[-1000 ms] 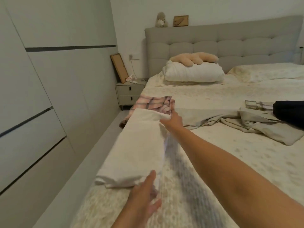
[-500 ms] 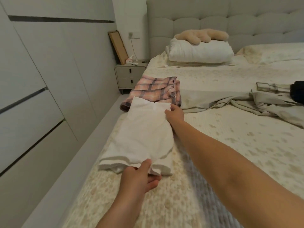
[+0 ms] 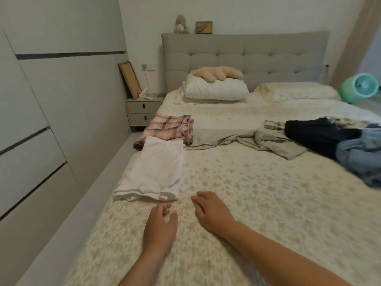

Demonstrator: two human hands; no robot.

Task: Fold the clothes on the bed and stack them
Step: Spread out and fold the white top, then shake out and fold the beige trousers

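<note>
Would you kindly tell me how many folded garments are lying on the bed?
2: the white garment near the bed's left edge, and the pink plaid garment just beyond it, partly under its far end. The unfolded heap at right may hide others.

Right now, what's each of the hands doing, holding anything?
Left hand: open, fingers loosely curled, holding nothing.
Right hand: open, relaxed above the bed, holding nothing.
</note>
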